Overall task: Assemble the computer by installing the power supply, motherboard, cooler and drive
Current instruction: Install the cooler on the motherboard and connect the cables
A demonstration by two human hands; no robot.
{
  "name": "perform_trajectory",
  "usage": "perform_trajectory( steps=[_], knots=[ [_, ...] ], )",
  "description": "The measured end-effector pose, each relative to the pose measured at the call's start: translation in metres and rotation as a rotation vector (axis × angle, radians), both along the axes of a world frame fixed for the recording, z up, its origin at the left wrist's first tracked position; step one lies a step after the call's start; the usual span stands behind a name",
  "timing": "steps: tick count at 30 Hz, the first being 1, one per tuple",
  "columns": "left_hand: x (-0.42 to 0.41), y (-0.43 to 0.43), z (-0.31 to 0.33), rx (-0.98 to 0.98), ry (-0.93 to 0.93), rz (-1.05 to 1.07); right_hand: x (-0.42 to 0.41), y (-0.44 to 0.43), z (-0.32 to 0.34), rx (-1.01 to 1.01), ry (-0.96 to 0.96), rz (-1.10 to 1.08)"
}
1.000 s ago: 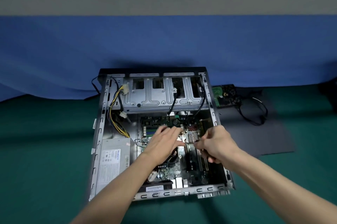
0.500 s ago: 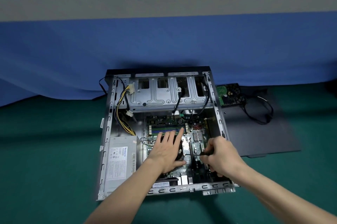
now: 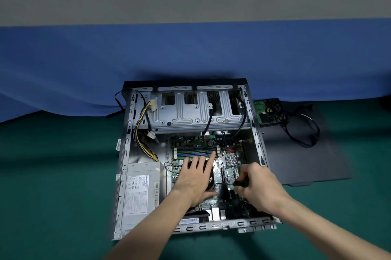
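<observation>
Fingers [image 3: 211,160] of the left hand [image 3: 194,177] are lying straight and slightly spread, pressing flat on the black cooler [image 3: 209,175] in the middle of the motherboard [image 3: 231,161]. The right hand [image 3: 258,188] is curling round the dark handle of a screwdriver [image 3: 241,183], and the thin shaft is pointing left toward the cooler's near right corner, the tip sitting at or just beside a screw there; whether it is seated in the head is too small to tell.

The power supply [image 3: 141,192] is lying in the near left part of the open case [image 3: 124,154], and the motherboard is sitting on the case floor beside it, so the step in hand is most likely fastening the cooler down. The drive [image 3: 267,111] is waiting outside the case, just beyond its right wall, on a dark panel [image 3: 306,160] that is resting on the green table [image 3: 53,175] with a loose cable beside it.

The next move is probably calling for steady downward pressure from the flat hand while the screwdriver is turning, with the shaft kept in line with the screw so the tip is not slipping onto the board. Any remaining cooler corners would likely follow, then the drive.
</observation>
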State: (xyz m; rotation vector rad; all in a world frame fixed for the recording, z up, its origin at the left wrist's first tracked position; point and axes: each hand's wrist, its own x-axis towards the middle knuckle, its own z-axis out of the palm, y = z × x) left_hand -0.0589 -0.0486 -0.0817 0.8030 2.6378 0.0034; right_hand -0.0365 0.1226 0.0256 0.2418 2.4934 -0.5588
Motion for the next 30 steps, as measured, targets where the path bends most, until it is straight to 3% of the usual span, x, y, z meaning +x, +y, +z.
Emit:
perform_trajectory(
  steps=[4, 9, 11, 13, 15, 19, 21, 24, 27, 30],
  knots=[
    [0.0, -0.001, -0.001, 0.01, 0.019, 0.0, 0.0, -0.005, 0.005, 0.111, 0.054, 0.191],
    [0.001, 0.0, -0.002, -0.008, 0.006, 0.032, -0.008, -0.008, 0.014, 0.26, 0.116, 0.847],
    [0.0, 0.001, -0.002, -0.015, 0.004, 0.03, -0.013, -0.012, 0.014, 0.255, 0.092, 0.945],
    [0.0, 0.001, -0.003, -0.013, 0.008, 0.026, -0.015, -0.015, 0.011, 0.242, 0.038, 0.76],
    [0.001, 0.001, -0.005, 0.002, 0.012, 0.025, -0.017, -0.021, 0.011, 0.187, -0.047, 0.335],
    [0.002, 0.001, -0.008, 0.009, 0.019, 0.015, -0.027, -0.034, 0.004, -0.134, -0.264, -0.566],
    [0.001, 0.001, -0.006, 0.003, 0.02, 0.002, -0.029, -0.037, 0.008, -0.294, -0.331, -0.772],
    [0.0, -0.001, -0.002, 0.007, -0.011, -0.022, -0.034, -0.035, 0.017, -0.339, -0.341, -0.647],
    [0.0, -0.004, 0.001, 0.017, -0.039, -0.053, -0.032, -0.03, 0.021, -0.195, -0.295, -0.368],
    [0.0, -0.003, 0.001, 0.058, -0.091, -0.023, -0.026, -0.027, 0.017, -0.149, -0.26, -0.402]
  ],
)
